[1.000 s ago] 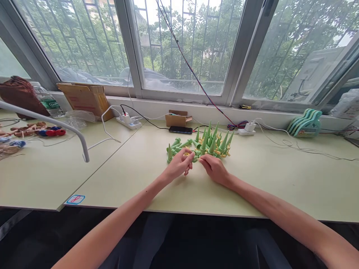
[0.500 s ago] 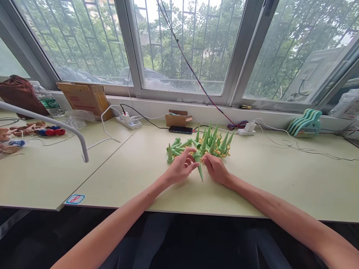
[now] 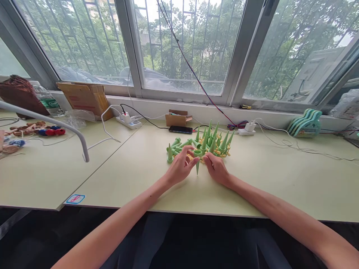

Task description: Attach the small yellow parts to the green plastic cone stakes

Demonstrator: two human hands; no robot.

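My left hand (image 3: 179, 167) grips a green plastic watering spike (image 3: 198, 153) between thumb and fingers, its round open end up and its point down. Close on the right is my right hand (image 3: 217, 169), with the fingers curled in and pressed together; whatever they hold is hidden. Just beyond both hands, several green spikes (image 3: 213, 144) stand point up among small yellow plastic parts (image 3: 226, 153). Further left in the pile, other green spikes (image 3: 176, 142) lie on their sides, and one spike (image 3: 169, 155) stands upright.
Behind the pile lie a phone (image 3: 180, 129) and a small open cardboard box (image 3: 178, 118). Power strips (image 3: 129, 121) and cables run along the window wall. A white curved tube (image 3: 81, 138) juts in from the left. Teal plastic pieces (image 3: 305, 124) stand at the back right.
The spike in my left hand has turned from slanting to nearly upright, so its open end now faces up toward me. My right hand has barely moved.
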